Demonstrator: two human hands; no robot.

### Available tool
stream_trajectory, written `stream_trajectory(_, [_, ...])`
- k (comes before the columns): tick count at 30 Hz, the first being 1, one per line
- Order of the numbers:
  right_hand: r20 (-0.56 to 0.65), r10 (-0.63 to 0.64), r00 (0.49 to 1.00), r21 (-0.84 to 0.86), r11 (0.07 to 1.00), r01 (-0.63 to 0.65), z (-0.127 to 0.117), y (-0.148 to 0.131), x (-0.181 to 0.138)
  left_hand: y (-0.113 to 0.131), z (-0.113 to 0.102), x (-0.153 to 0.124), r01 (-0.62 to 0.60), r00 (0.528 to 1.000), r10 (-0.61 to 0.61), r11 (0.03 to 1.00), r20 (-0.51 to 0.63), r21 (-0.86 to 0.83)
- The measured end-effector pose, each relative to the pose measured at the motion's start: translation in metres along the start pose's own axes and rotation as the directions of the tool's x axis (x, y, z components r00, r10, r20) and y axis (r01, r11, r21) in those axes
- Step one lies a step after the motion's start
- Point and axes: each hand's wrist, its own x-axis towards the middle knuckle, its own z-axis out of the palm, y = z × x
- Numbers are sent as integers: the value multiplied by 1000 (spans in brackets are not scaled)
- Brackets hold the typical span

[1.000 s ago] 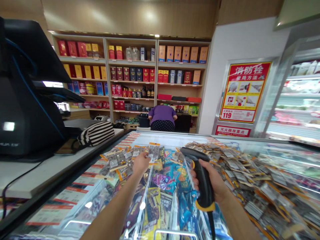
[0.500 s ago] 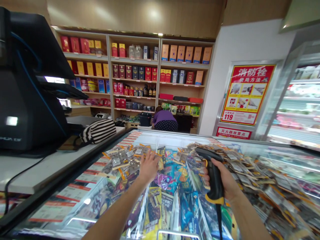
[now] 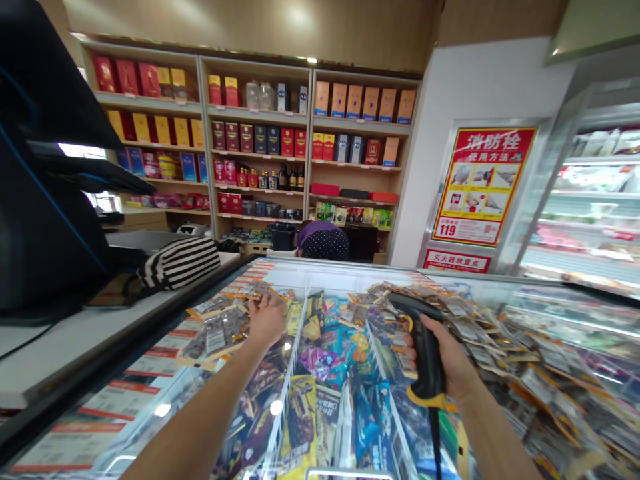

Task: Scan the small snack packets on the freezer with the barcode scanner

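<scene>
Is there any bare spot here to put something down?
The white counter is bare between the striped bag and its near edge. The freezer glass is bare along its far rim. Elsewhere packets crowd the top around the left hand and the right hand holding the scanner.

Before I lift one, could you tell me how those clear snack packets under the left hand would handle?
The packets look thin, flat and probably light and floppy. Their glossy film may be slippery. They lie loosely heaped under the left hand, so neighbours may slide.
</scene>
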Motion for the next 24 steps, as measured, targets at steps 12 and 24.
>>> stream_trajectory(12, [-26, -47, 999, 68, 996, 49, -1, -4, -3, 144, 37, 11, 135, 980, -90, 959, 180, -251])
stream_trajectory(24, [105, 17, 994, 105, 994, -28, 16, 5, -8, 80, 26, 13, 286, 931, -88, 781, 355, -556])
